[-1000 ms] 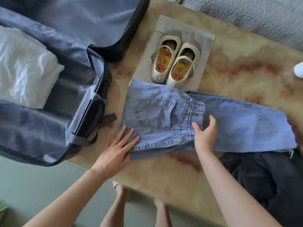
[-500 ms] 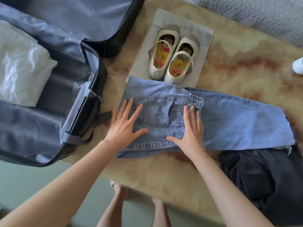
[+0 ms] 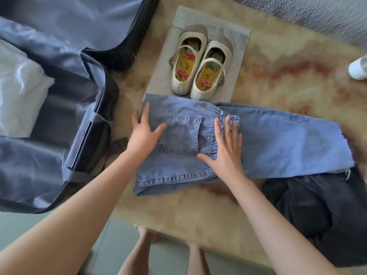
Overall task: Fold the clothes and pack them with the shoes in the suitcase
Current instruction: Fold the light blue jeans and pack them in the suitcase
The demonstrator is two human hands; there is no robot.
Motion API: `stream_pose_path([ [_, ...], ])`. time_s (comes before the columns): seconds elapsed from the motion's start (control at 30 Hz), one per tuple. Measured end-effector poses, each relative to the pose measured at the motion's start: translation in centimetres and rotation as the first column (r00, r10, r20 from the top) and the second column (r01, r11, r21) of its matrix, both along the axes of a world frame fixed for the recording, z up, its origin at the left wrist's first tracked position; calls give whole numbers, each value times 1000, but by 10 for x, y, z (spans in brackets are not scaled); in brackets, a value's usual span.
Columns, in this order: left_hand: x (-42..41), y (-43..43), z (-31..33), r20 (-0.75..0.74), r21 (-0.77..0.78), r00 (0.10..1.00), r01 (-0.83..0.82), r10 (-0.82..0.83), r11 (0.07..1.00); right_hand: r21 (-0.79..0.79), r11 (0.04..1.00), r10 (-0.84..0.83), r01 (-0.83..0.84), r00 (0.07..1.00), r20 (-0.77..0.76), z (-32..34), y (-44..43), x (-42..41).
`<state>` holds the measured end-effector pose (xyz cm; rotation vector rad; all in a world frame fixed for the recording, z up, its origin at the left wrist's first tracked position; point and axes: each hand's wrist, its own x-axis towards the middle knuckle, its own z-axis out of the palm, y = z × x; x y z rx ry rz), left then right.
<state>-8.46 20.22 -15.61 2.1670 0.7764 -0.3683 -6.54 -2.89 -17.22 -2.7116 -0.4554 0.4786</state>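
Observation:
Light blue jeans lie partly folded across the marbled table, back pocket up, legs stretching right. My left hand lies flat on their left edge beside the pocket, fingers straight. My right hand presses flat on the elastic waistband fold. A pair of cream shoes with flowered insoles stands on a grey dust bag just beyond the jeans. An open dark suitcase with grey lining sits at the left, holding a folded white garment.
A dark crumpled garment lies at the table's right front corner, under the jeans' hems. A white object shows at the right edge. A grey textured surface runs behind the table. Bare feet stand on green floor below.
My left hand slid further left and up onto the jeans' left edge. My right hand moved up onto the waistband, flat. The camera tilted slightly.

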Motion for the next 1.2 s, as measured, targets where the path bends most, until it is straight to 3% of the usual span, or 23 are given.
stream_pose_path([
  [0.1,-8,8,-2,-92,61,994,-45,51,997,15,999,-39,39,999,-33,7,-24,-29],
  [0.2,-6,17,-5,-178,-84,945,-291,273,953,-84,995,56,-61,996,-67,2,-36,-53],
  [0.27,-4,20,-3,-193,-182,921,-372,338,910,-141,987,68,-81,994,-89,-5,-36,-57],
  [0.53,-8,17,21,31,-312,962,-249,272,917,-92,995,26,-34,996,-85,-4,-34,-55],
  [0.67,-16,18,20,59,-234,964,-240,260,942,120,978,-157,168,982,-101,6,-41,-59],
  [0.77,-19,17,22,91,-49,962,-254,258,966,243,876,-409,417,909,-82,20,-61,-49],
  [0.87,-19,2,22,124,240,980,-183,157,953,293,813,-493,503,862,-113,29,-83,-37],
  [0.97,-17,-33,24,197,394,980,-57,-24,918,293,778,-546,556,829,-123,31,-101,-25],
  [1.1,-6,-97,22,291,313,891,256,-349,915,317,664,-661,677,730,-175,40,-126,-10],
  [1.2,3,-149,21,138,196,796,561,-589,804,295,591,-741,751,650,-170,49,-158,8],
])
